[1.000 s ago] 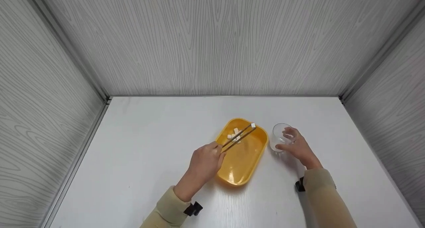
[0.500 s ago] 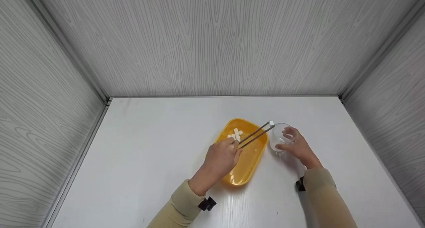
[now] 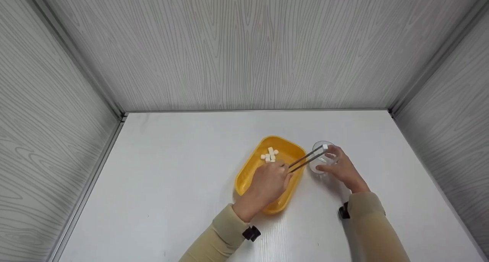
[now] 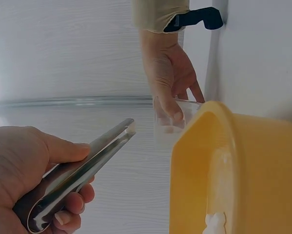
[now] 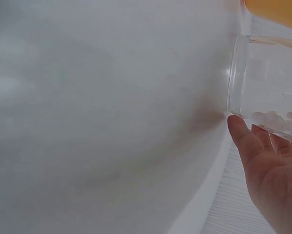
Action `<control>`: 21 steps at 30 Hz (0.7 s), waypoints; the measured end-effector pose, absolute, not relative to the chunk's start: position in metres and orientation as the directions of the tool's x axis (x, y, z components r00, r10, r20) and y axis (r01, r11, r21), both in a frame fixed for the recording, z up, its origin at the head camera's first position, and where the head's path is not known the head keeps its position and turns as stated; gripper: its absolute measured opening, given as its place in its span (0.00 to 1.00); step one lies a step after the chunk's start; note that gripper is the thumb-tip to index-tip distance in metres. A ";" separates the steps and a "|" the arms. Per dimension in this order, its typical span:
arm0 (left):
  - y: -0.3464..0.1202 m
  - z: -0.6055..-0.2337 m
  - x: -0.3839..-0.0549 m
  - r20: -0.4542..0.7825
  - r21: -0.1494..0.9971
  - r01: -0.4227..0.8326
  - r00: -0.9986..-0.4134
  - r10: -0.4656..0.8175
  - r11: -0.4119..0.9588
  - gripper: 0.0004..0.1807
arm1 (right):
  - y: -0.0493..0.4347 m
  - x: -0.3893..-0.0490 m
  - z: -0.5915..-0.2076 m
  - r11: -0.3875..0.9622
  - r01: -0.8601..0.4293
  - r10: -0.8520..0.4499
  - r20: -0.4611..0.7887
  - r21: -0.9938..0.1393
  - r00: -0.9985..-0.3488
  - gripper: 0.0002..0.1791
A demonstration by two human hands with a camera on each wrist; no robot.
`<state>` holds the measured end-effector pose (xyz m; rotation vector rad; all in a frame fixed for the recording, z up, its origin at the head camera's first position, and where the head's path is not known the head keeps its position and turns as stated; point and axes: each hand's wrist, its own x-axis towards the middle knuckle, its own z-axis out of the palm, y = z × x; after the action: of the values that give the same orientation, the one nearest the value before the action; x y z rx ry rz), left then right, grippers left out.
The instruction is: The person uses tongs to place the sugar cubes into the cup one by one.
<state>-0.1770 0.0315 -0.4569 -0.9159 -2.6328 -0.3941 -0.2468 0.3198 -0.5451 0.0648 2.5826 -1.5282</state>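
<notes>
My left hand (image 3: 269, 181) grips a pair of metal tongs (image 4: 77, 173), thumb along one arm and fingers curled beneath. Between the tips sits a small white cube (image 3: 325, 147), which overlaps the mouth of a clear glass (image 5: 267, 73) in the head view. The right hand (image 3: 345, 174) holds that glass from the right, thumb on the near side and fingers behind. Left of the glass stands a yellow tray (image 3: 288, 147), with several white cubes (image 3: 270, 155) grouped toward its far end. My left hand and wrist cover part of the tray's near half.
Everything stands on a white table (image 3: 183, 159). Grey wood-grain panels (image 3: 244, 52) rise along its back and both sides. The tray's right rim is close beside the glass.
My left hand has carried the tongs and cube rightward, from over the tray to the glass's mouth. The right hand and glass have stayed almost still.
</notes>
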 end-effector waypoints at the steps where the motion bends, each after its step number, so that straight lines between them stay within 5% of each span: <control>1: 0.032 -0.458 -0.177 0.389 0.150 0.639 -0.740 0.549 0.755 0.13 | 0.320 -0.247 -0.545 0.482 0.115 -0.031 -0.148 -0.869 -0.988 0.51; 21: 0.022 -0.468 -0.179 0.370 0.206 0.593 -0.784 0.499 0.778 0.16 | 0.320 -0.247 -0.544 0.443 0.095 -0.056 -0.133 -0.892 -0.990 0.51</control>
<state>-0.1791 0.0223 -0.4678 -0.8426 -2.6761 -0.4528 -0.2466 0.3200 -0.5444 0.0349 2.5443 -1.5867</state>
